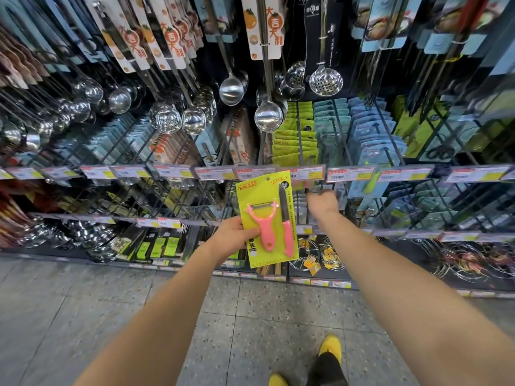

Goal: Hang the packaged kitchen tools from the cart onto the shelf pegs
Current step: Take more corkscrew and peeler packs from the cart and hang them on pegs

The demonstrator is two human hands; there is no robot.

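Observation:
My left hand grips a yellow-green card package by its left edge. The card carries a pink peeler and a pink-handled knife, and it stands upright in front of the shelf. My right hand reaches further in, to the pegs just under the price rail. Its fingers are curled around something dark and small there, and I cannot make out what. A row of matching yellow-green packages hangs on pegs just above the rail.
Steel ladles and slotted spoons hang overhead on carded hooks. Blue carded tools fill pegs to the right. Wire racks lie on the bottom shelf. Grey speckled floor lies below, with my yellow shoes. No cart is in view.

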